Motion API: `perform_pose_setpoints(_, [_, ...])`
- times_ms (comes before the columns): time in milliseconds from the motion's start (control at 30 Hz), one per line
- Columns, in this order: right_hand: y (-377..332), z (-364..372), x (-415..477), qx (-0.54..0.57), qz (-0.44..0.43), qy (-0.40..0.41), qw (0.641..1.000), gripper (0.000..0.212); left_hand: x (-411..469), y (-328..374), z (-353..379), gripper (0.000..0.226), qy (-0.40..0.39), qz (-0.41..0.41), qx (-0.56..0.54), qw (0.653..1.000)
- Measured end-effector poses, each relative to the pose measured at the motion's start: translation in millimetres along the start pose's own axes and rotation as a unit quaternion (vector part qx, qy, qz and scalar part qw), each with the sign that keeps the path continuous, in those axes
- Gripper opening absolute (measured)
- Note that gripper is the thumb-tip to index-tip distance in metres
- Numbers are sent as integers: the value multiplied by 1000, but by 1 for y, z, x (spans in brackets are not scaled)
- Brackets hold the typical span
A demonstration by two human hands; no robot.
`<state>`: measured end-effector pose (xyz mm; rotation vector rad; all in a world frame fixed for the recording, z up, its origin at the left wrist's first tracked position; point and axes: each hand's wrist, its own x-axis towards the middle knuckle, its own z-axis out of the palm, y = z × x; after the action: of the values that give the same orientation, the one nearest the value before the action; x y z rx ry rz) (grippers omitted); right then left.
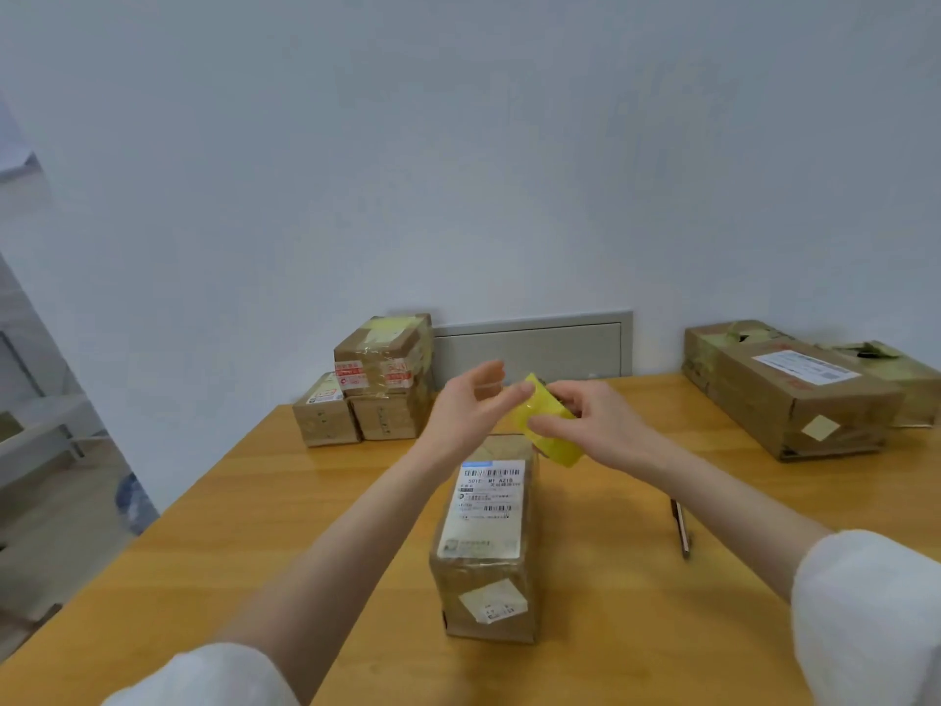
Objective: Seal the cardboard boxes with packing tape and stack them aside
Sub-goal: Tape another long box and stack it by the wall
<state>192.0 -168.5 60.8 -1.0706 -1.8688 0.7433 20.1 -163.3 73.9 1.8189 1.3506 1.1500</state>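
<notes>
Box [488, 545], seemingly closed, beneath yellow tape roll [552, 425]

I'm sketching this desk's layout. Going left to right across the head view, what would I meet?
A stack of small boxes → left hand → yellow tape roll → right hand → slim tool → long cardboard box. The labelled box overlaps the hands, so it is left out.

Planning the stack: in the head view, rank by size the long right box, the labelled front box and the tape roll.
Largest, unranked: long right box and labelled front box, about equal as seen; the front one is nearer.
Smallest: tape roll.
</notes>
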Motion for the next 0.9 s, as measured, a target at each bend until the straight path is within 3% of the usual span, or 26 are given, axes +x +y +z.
perform_pose_setpoints(100, [-2,-3,1,-82,-13,-1,997,22,5,7,8,6,71,20,-17,997])
perform_pose_setpoints(233, [-5,-21,4,-107,10,14,994,38,6,7,9,13,102,-29,-95,990])
perform_pose_setpoints(367, [-4,-43,3,40,42,-1,998,41,11,2,-4,14,104,-88,-148,980])
perform_pose_setpoints(433, [-1,-46,5,54,45,-18,997,38,13,1,-7,14,96,-96,-156,978])
perform_pose_setpoints(667, [9,-46,24,-106,53,-26,993,37,20,-12,-21,15,103,-111,-155,976])
perform_pose_setpoints(800, [20,-48,33,-290,72,-7,954,54,24,-24,-38,13,133,-124,-152,972])
perform_pose_setpoints(900, [29,-47,38,-271,90,-30,958,54,25,-38,-51,15,137,-133,-126,973])
